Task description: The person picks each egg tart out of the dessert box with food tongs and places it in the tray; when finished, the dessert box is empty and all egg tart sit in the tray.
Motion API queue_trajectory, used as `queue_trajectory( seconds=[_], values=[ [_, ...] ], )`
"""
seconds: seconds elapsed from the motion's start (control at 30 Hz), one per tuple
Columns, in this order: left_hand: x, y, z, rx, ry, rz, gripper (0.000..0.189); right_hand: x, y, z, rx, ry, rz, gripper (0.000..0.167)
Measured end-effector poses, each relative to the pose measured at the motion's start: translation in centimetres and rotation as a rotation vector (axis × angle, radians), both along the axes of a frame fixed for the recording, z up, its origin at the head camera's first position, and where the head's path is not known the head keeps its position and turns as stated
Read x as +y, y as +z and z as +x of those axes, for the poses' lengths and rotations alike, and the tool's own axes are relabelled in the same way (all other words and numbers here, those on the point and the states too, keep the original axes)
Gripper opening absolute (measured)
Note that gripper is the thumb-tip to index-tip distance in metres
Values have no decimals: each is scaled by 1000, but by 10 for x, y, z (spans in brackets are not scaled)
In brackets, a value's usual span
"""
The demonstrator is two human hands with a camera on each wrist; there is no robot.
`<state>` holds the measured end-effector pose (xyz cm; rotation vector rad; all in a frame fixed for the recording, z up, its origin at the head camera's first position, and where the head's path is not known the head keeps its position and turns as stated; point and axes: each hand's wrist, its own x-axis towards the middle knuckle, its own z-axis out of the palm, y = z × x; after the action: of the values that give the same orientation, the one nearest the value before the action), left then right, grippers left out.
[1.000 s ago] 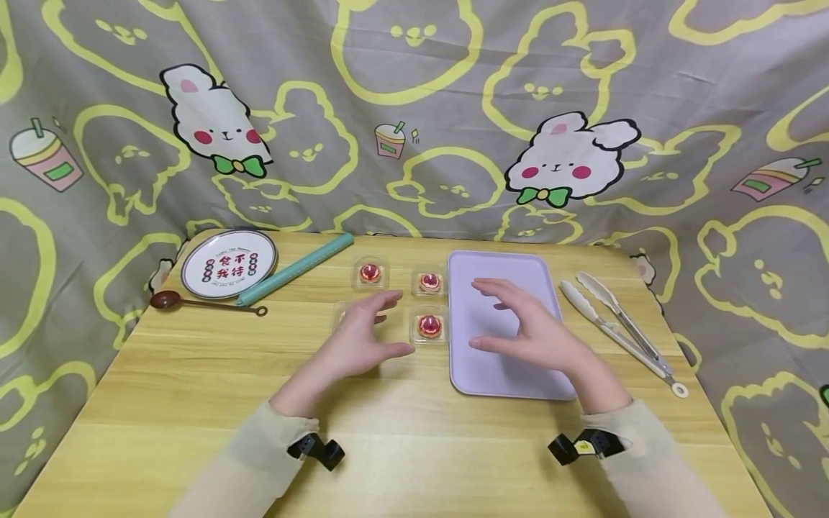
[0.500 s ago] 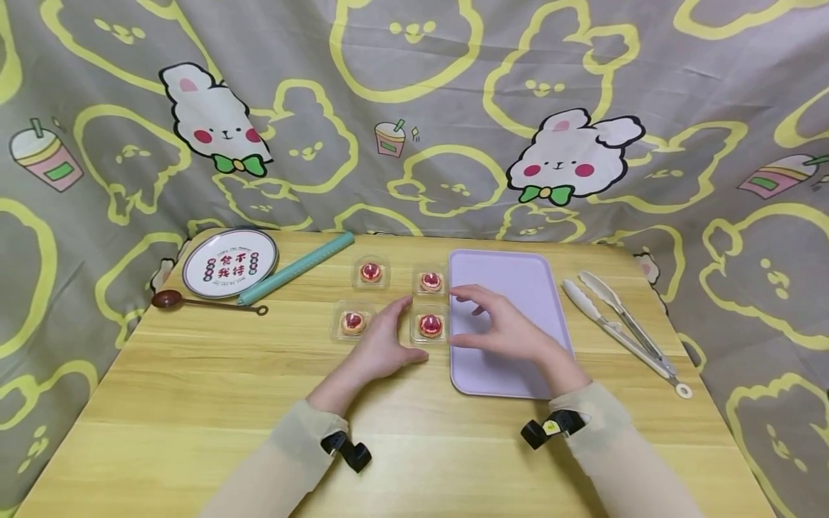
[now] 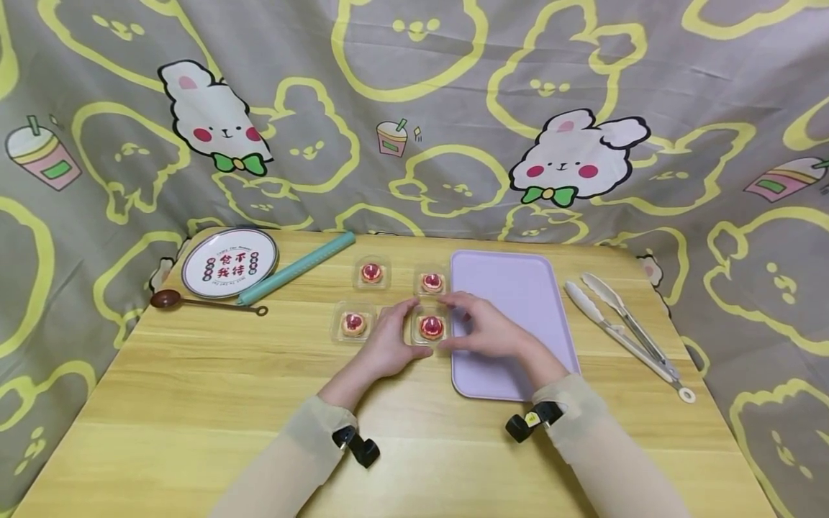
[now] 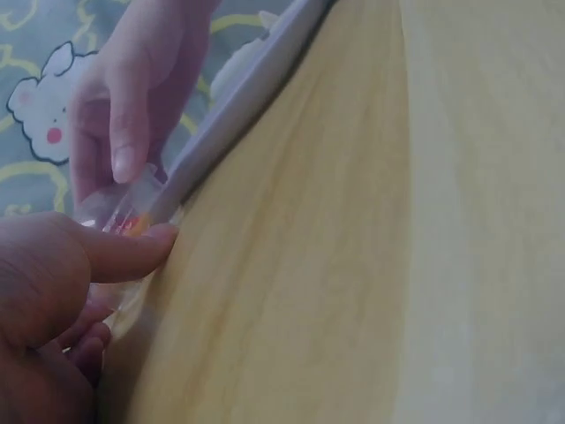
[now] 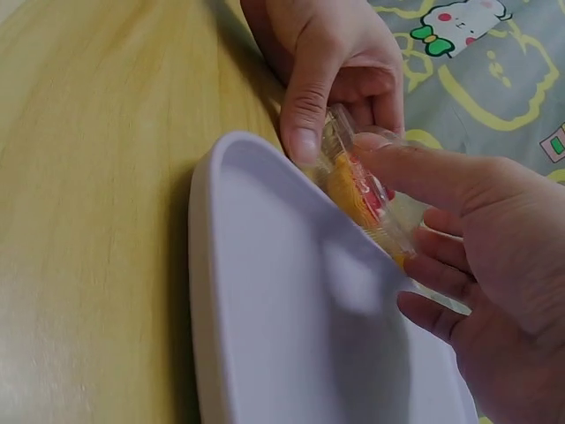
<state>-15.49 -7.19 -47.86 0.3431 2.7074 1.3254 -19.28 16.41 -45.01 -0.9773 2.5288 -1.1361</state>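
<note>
Both hands are at a clear plastic box with a small red-topped tart (image 3: 431, 328) in it, on the table just left of the lilac tray (image 3: 512, 288). My left hand (image 3: 386, 347) grips the box from the left, thumb at the near corner and fingers at the far side. Reaching over the tray, my right hand (image 3: 490, 331) holds the box's right side between thumb and fingers. In the right wrist view, both thumbs lie against the clear box (image 5: 375, 208). Part of its walls is hidden by the fingers.
Other boxed tarts stand nearby: one at left (image 3: 353, 324), one behind (image 3: 432, 282), one farther back (image 3: 372, 272). Tongs (image 3: 624, 334) lie right of the tray. At the left are a printed plate (image 3: 227, 286), a teal stick (image 3: 298, 268) and a brown spoon (image 3: 214, 305).
Both hands have moved inward to the near-right boxed tart, the right hand coming leftward across the tray. The left tart box, covered by my left hand earlier, now shows.
</note>
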Motion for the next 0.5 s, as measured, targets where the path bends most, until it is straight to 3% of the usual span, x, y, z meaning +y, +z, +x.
queue_trajectory(
  seconds=[0.23,0.5],
  values=[
    [0,-3,-2,-2,-4,6,94,-5,-2,-4,-24,6,60,88],
    [-2,-3,-4,-9,14,6,90,-9,-6,-7,-21,21,24,85]
  ],
)
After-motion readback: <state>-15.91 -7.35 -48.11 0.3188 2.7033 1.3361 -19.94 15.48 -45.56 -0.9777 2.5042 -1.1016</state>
